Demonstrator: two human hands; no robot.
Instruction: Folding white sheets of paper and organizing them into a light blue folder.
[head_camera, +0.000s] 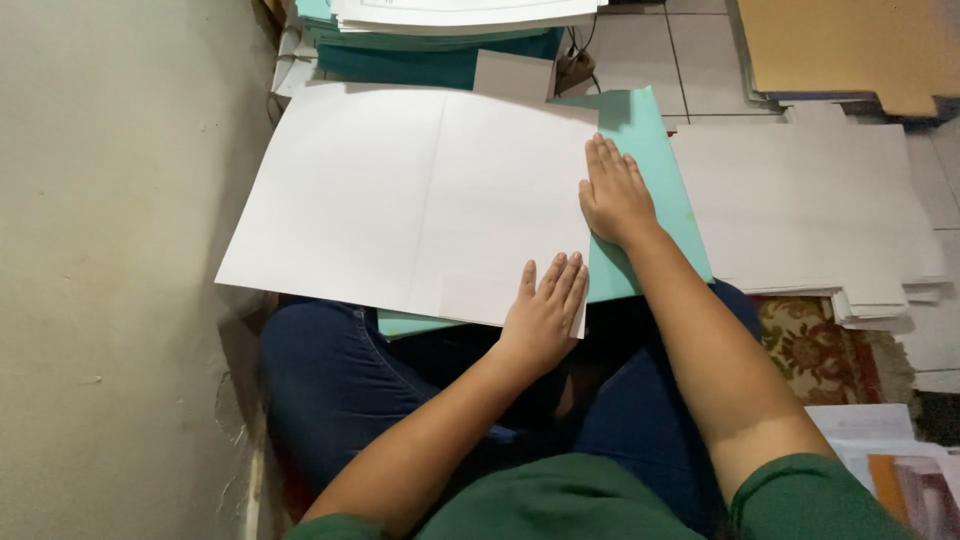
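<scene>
A large white sheet (400, 190) with a vertical crease down its middle lies across my lap on a teal board (655, 170). My left hand (545, 310) rests flat on the sheet's near right corner, fingers together. Flat along the sheet's right edge lies my right hand (612, 190), partly on the teal board. Neither hand grips anything.
A stack of white sheets (810, 210) lies on the floor to the right. Ahead sits a pile of teal and white sheets (440, 30). Brown cardboard (850, 45) lies at the far right. A wall (110, 250) runs along the left. A patterned rug (815, 345) shows at right.
</scene>
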